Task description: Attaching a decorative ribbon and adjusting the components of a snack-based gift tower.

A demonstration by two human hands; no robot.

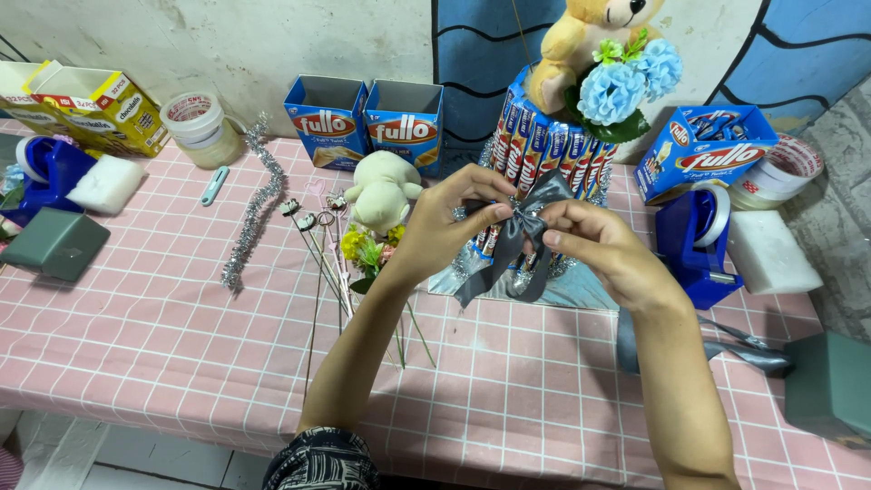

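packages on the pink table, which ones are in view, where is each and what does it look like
Yellow cartons: far left corner, open, yellow, red and white.
Two blue boxes: back centre, upright, tops open, red oval labels.
Tilted blue box: back right, open, sticks inside.
Stick packets: ringed upright under the teddy, blue and red.

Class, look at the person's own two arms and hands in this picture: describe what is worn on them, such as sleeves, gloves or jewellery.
Both forearms are bare, with no gloves on the left hand or the right hand. A dark sleeve with a fine pale pattern covers the left upper arm. No watch or bracelet shows; rings cannot be made out.
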